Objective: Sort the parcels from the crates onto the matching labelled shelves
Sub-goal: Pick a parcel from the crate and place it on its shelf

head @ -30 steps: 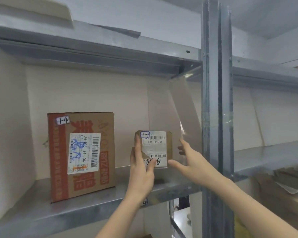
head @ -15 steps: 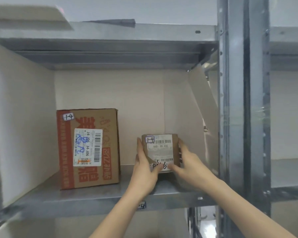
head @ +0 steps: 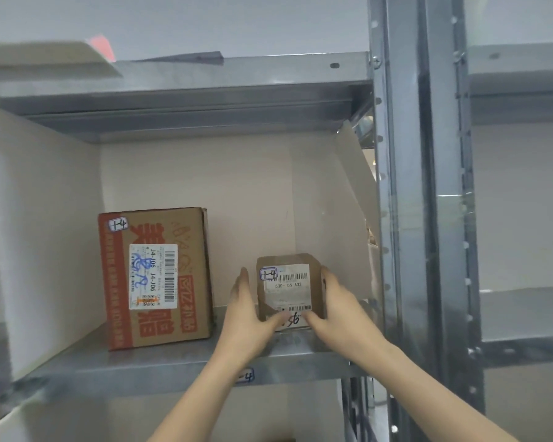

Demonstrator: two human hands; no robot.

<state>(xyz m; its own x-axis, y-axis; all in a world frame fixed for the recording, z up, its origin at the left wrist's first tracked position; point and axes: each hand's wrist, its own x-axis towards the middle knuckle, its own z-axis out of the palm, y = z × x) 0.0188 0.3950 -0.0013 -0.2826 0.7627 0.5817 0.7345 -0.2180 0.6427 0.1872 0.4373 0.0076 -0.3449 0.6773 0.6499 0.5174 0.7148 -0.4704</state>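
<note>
On the shelf (head: 173,362), right of the big printed box (head: 155,279), you have the small parcel (head: 288,291) clasped between both hands. Your left hand (head: 246,317) lies fingers-up along its left side with the thumb hooked across the front. Your right hand (head: 336,311) cups the right side, thumb tucked under the lower label. Both boxes carry a 1-4 sticker, so the match looks good.

Watch the release. The parcel sits near the front lip, and letting go unevenly could tip it forward off the edge. Your right knuckles are also close to the leaning cardboard liner (head: 351,186), and a snag there could twist the box.

Your thumbs hide the parcel's bottom edge, so I can't tell if it's fully seated. The shelf tag (head: 245,376) is half behind your left wrist. No crates are in view.
</note>
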